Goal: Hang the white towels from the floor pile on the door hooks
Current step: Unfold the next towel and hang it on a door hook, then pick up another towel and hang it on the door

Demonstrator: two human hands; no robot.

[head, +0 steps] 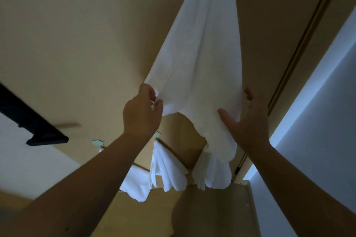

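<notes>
Two bare arms are reaching out from the bottom of the view toward a tan wooden door [81,44]. The left hand [143,111] is pinching the left lower edge of a big white soft towel [200,75], with its fingers curled around the cloth. The right hand [248,119] is lying flat against the right lower side of the same towel, with its fingers straight and spread and its thumb pointing left across the cloth. It is touching the towel but not gripping it.

The big white towel is hanging down the door from somewhere above the top edge of the view, so what is holding it up there is not showing. Its bottom edge is wavy and is hanging loose between the two hands.

Farther off, past the hands, more white towels [169,171] are hanging in a bunch against the door. A dark bar [28,121] is sticking out at the left. A pale grey wall [317,121] is standing at the right, beside the door.
</notes>
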